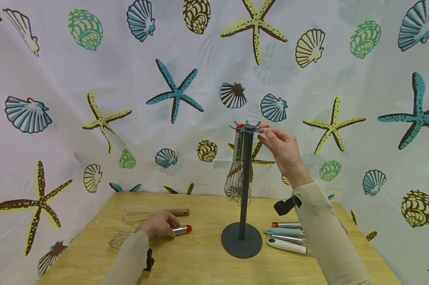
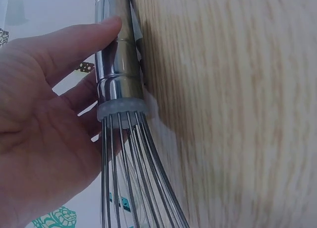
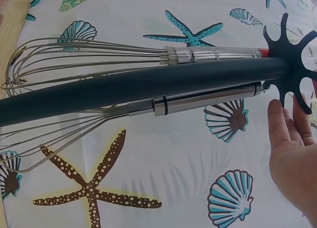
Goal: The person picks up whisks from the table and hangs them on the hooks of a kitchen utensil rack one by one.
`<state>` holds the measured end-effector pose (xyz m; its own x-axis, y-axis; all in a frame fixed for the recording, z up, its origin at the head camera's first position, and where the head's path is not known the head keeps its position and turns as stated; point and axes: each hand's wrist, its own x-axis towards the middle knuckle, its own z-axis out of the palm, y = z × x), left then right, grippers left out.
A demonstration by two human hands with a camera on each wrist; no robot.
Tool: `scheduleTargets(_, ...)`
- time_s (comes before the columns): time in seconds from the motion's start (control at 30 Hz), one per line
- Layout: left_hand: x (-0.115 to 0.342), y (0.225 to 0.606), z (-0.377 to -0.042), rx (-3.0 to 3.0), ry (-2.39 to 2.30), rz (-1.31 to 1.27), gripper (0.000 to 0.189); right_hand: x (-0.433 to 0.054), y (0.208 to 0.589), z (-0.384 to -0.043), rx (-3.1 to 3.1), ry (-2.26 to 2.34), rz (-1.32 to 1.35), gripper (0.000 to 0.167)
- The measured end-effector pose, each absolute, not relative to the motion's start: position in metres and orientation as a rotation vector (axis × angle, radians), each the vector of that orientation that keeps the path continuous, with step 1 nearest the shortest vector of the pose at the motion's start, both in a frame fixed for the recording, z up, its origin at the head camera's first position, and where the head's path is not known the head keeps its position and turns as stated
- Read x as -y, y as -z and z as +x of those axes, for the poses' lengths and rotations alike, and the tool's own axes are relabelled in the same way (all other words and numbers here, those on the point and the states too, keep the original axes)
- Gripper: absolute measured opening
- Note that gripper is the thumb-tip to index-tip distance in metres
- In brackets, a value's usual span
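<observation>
My left hand [image 1: 161, 222] holds a whisk [image 1: 181, 229] with a shiny steel handle and red end, low over the table's left side. In the left wrist view, thumb and fingers grip its handle [image 2: 119, 54] just above the wires. A dark grey stand [image 1: 246, 178] rises mid-table, with curved hooks around its top. At the hooks on its right side, my right hand [image 1: 282, 148] pinches one with its fingertips. From the stand hang a red-ended steel whisk [image 3: 213, 54] and a second steel whisk [image 3: 208, 100] with dark bands, wires downward.
Behind the left hand lies a whisk with a wooden handle [image 1: 180, 212]. Right of the stand's round base [image 1: 241, 247] lie several whisks, among them a teal-handled one [image 1: 285, 232] and a white-handled one [image 1: 287, 246]. A shell-patterned curtain [image 1: 200, 118] surrounds the wooden table [image 1: 200, 263].
</observation>
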<state>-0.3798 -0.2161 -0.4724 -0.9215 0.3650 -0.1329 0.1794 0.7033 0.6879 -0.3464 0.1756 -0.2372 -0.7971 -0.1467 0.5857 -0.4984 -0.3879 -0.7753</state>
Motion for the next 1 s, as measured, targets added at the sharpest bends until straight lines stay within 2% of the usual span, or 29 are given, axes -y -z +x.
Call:
scheduleTargets(0.33, 0.214, 0.475, -0.38, -2.665, -1.095, 0.379, 0.03, -0.176, 0.238, -0.346, 1.547, -2.315, 0.879, 0.011)
scheduleTargets(0.67, 0.211, 0.465, -0.381, -2.678, -1.214, 0.526, 0.033, -0.173, 0.237, -0.346, 1.527, -2.32, 0.809, 0.007)
scheduleTargets(1.0, 0.204, 0.452, -0.382, -2.66, -1.297, 0.571, 0.032, -0.172, 0.239, -0.347, 1.547, -2.256, 0.86, 0.013)
